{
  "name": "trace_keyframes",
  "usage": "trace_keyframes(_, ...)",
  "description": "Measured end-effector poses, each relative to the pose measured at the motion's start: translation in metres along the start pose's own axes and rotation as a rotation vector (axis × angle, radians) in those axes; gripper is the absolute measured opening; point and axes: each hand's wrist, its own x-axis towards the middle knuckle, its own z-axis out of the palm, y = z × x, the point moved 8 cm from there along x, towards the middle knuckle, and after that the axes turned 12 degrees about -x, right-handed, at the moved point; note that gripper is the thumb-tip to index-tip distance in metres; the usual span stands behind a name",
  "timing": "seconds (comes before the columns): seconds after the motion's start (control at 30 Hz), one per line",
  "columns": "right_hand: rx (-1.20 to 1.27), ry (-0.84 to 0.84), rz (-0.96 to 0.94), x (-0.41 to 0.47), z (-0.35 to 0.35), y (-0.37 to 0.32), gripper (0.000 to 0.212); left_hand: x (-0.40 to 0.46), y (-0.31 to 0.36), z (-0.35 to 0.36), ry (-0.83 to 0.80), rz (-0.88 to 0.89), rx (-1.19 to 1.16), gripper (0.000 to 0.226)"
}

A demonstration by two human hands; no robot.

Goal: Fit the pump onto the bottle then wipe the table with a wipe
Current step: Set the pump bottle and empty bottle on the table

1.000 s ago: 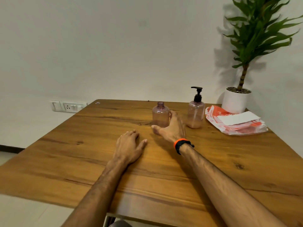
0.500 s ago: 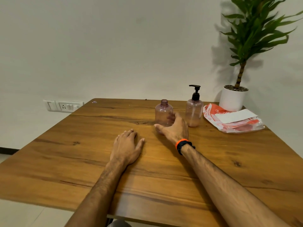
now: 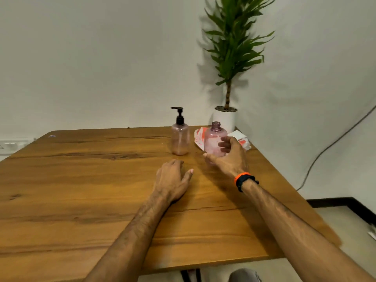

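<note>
My right hand grips the open pink bottle, which has no pump, with fingers and thumb curled round its lower body; the bottle is upright, just above the wooden table. A second pink bottle stands to its left with the black pump on top. My left hand rests flat on the table, fingers relaxed, holding nothing. An orange and white pack of wipes lies behind the held bottle, partly hidden by it.
A potted plant in a white pot stands at the table's far right corner against the wall. A black cable runs down the right wall. A wall socket strip is at the far left.
My right hand closed round the open bottle and carried it rightwards, past the pump bottle, in front of the wipes pack. The camera swung right. My left hand stayed on the table.
</note>
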Motion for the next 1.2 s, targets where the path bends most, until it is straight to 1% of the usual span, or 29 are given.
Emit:
trace_keyframes(0.17, -0.092, 0.082, 0.086, 0.002, -0.061, 0.058, 0.083, 0.008, 0.044, 0.05, -0.091, 0.09, 0.068, 0.052)
trace_keyframes(0.33, -0.125, 0.132, 0.13, 0.006, -0.089, 0.085, 0.078, 0.013, 0.043, 0.065, -0.094, 0.102, 0.129, 0.057)
trace_keyframes(0.53, -0.165, 0.104, 0.18, 0.004, -0.088, 0.107, 0.082, 0.014, 0.042, 0.071, -0.09, 0.113, 0.127, 0.058)
trace_keyframes(0.7, -0.159, 0.11, 0.193, 0.004, -0.087, 0.111, 0.084, 0.016, 0.042, 0.073, -0.096, 0.115, 0.121, 0.058)
trace_keyframes(0.87, -0.152, 0.115, 0.187, 0.002, -0.092, 0.107, 0.095, 0.016, 0.041, 0.074, -0.1, 0.11, 0.124, 0.058)
trace_keyframes(0.93, -0.137, 0.173, 0.161, 0.001, -0.101, 0.099, 0.097, 0.016, 0.04, 0.074, -0.101, 0.106, 0.122, 0.058)
trace_keyframes(1.0, -0.132, 0.252, 0.118, 0.0, -0.113, 0.085, 0.094, 0.016, 0.041, 0.074, -0.103, 0.103, 0.122, 0.058)
trace_keyframes(1.13, -0.143, 0.452, 0.0, -0.007, -0.141, 0.05, 0.074, 0.014, 0.042, 0.073, -0.117, 0.093, 0.113, 0.058)
trace_keyframes(1.2, -0.133, 0.514, -0.076, -0.012, -0.148, 0.029, 0.065, 0.014, 0.044, 0.072, -0.124, 0.091, 0.103, 0.057)
